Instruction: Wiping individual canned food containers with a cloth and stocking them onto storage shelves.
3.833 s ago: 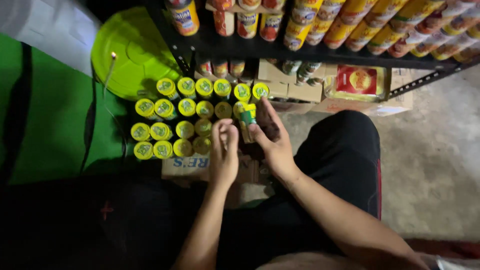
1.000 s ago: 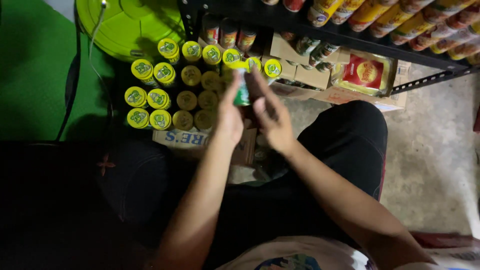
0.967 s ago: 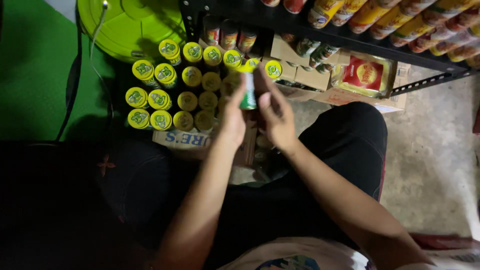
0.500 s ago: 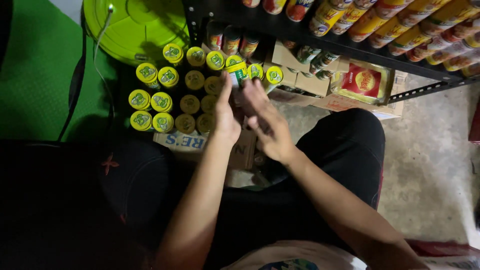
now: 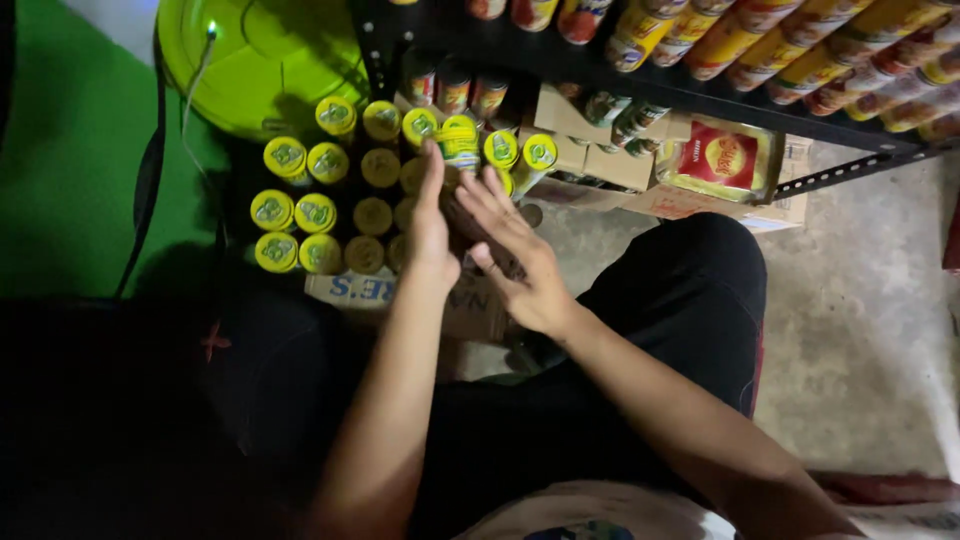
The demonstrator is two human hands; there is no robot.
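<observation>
Head view: left hand flat, fingers straight, pressed on side of yellow-capped bottle, not gripping. Right hand loose, fingers spread, just beside same bottle, holding nothing. Bottle stands at back of cardboard box among other yellow-capped bottles, below dark shelf.

Yellow-capped bottle, green-yellow label, upright, at top edge of packed rows of yellow-lidded bottles in open cardboard box.
</observation>
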